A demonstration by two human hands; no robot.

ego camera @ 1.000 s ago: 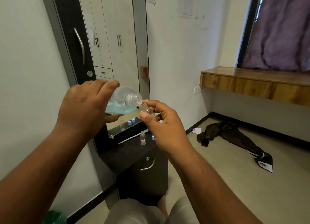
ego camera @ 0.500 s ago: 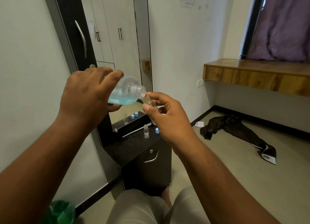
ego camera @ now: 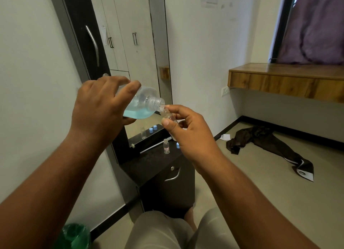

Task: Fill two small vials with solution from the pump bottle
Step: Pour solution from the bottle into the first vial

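Currently, the left hand (ego camera: 100,110) grips the tilted bottle (ego camera: 141,105), its open neck touching the vial (ego camera: 168,116) pinched in the right hand (ego camera: 189,133), for pouring; 1 vial (ego camera: 166,146) stands on the tabletop (ego camera: 149,165) below the bottle.

We see one wide-angle view from a camera worn on the person's head, looking forward and down. Both forearms reach away from us into mid-frame, close to the lens. Beyond them stand a dark cabinet (ego camera: 163,176) and a mirror (ego camera: 130,43); the floor (ego camera: 260,174) spreads right.
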